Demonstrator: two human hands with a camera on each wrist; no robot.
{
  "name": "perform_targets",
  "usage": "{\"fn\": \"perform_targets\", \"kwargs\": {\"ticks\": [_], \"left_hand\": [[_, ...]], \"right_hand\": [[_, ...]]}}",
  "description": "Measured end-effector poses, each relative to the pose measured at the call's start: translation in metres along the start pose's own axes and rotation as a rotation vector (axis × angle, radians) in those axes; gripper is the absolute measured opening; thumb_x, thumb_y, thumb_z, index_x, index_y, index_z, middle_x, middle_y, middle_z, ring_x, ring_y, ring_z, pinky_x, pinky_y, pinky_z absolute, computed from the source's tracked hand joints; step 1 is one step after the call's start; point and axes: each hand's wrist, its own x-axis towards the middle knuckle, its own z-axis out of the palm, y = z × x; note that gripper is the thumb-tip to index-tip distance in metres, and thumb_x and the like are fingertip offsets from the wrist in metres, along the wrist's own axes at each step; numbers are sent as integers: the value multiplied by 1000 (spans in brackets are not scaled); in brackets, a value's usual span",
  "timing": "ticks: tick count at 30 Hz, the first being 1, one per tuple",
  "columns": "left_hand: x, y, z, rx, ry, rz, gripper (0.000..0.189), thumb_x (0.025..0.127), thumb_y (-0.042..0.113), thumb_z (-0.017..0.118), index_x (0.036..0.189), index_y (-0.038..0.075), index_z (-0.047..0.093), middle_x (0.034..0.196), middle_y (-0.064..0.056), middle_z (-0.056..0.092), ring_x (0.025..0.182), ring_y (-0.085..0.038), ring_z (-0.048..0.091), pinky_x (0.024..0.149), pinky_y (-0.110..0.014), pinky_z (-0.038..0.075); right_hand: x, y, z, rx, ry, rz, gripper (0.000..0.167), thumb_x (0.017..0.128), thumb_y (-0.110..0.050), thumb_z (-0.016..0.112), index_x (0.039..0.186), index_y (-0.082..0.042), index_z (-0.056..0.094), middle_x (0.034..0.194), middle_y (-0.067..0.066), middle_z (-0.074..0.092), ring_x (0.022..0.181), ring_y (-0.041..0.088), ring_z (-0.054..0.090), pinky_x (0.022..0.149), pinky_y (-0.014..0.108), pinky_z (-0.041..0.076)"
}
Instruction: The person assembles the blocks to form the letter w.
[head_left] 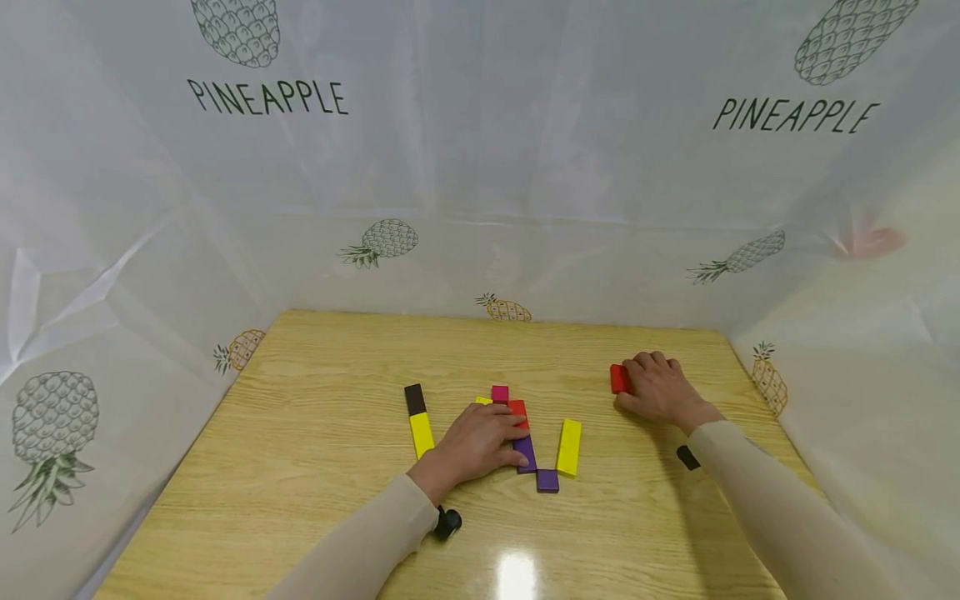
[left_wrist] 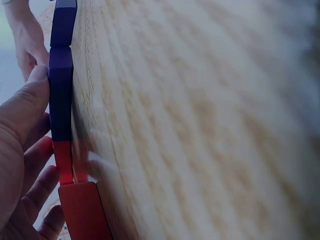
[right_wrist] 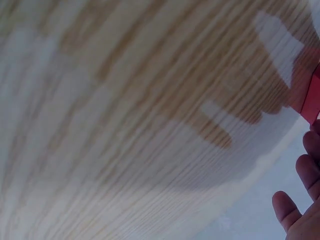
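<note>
My left hand (head_left: 476, 437) rests over the blocks at the table's middle. Its thumb touches a purple block (left_wrist: 61, 95), and its fingers lie along a red block (head_left: 519, 408) joined end to end with it. A small purple block (head_left: 547, 481) and a yellow block (head_left: 569, 448) continue the zigzag to the right. A magenta block (head_left: 500, 392) and part of a yellow block (head_left: 483, 401) show beyond the left hand, which hides other pieces. On the right, my right hand (head_left: 660, 390) holds a separate red block (head_left: 619, 379) between thumb and fingers, low at the tabletop.
Left of the left hand, a dark brown block (head_left: 415, 399) meets another yellow block (head_left: 422, 433), partly covered by that hand. The wooden table (head_left: 322, 500) is bordered at the back and sides by a white pineapple-print sheet (head_left: 495, 167).
</note>
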Motion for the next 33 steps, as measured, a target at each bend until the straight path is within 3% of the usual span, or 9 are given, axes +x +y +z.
{"fn": "perform_targets", "kwargs": {"ticks": [5, 9, 20, 33], "left_hand": [[0, 0, 0, 4, 1, 4, 50, 100, 54, 67, 145, 31, 67, 154, 13, 58, 150, -16, 46, 123, -47, 36], [0, 0, 0, 7, 6, 8, 50, 100, 54, 67, 145, 31, 67, 154, 13, 58, 149, -16, 46, 123, -46, 36], [0, -1, 1, 15, 14, 15, 50, 100, 54, 66, 144, 31, 67, 153, 13, 59, 149, -16, 47, 122, -46, 37], [-1, -1, 0, -2, 20, 11, 50, 99, 54, 68, 144, 30, 68, 153, 12, 60, 149, -16, 47, 122, -48, 38]], "right_hand": [[-1, 1, 1, 22, 5, 2, 45, 94, -37, 66, 118, 2, 64, 119, 21, 61, 107, 42, 51, 87, 60, 42], [-2, 1, 1, 36, 41, 4, 49, 92, -41, 69, 113, 2, 63, 109, 20, 61, 100, 39, 50, 81, 53, 41], [-1, -6, -2, 20, 99, -22, 59, 89, -47, 72, 114, 6, 62, 110, 21, 60, 102, 40, 50, 84, 55, 44], [5, -40, -7, 17, 109, -101, 59, 90, -50, 75, 116, 3, 64, 111, 18, 62, 106, 39, 53, 91, 56, 47]]}}
